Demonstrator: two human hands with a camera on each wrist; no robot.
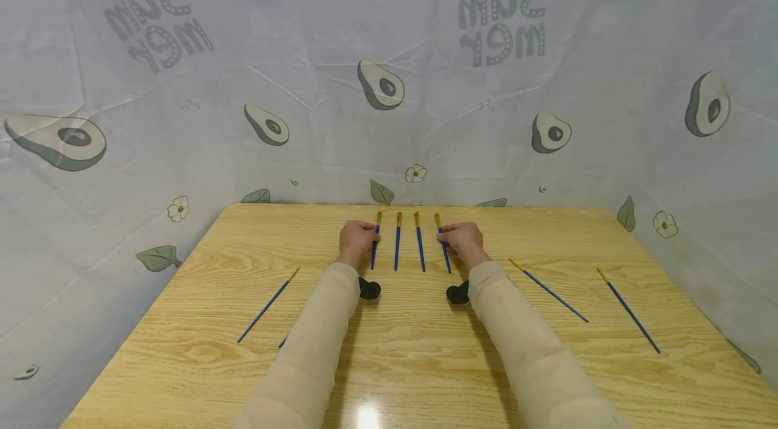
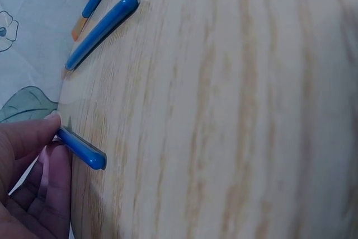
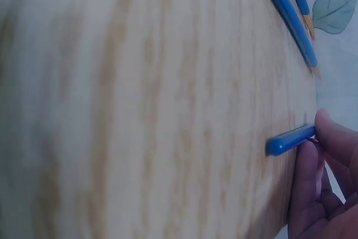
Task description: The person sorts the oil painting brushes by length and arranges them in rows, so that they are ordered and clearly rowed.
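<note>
Near the far edge of the table, my left hand (image 1: 357, 240) pinches a blue-handled paintbrush (image 1: 373, 253) between thumb and fingers. On the other side, my right hand (image 1: 463, 240) pinches another blue paintbrush (image 1: 446, 257). Between the hands lie two more paintbrushes, a left one (image 1: 398, 246) and a right one (image 1: 420, 246), side by side with bristles toward the back. In the left wrist view the held brush's handle end (image 2: 84, 149) sticks out past the thumb. The right wrist view likewise shows a blue handle end (image 3: 288, 141) beyond my fingertips.
Slanted on the table's left are a paintbrush (image 1: 267, 305) and another brush (image 1: 283, 342) mostly covered by my left sleeve. Two thin brushes, an inner one (image 1: 550, 292) and an outer one (image 1: 632, 314), lie at right. A patterned cloth (image 1: 328, 145) hangs behind the wooden table (image 1: 419, 355).
</note>
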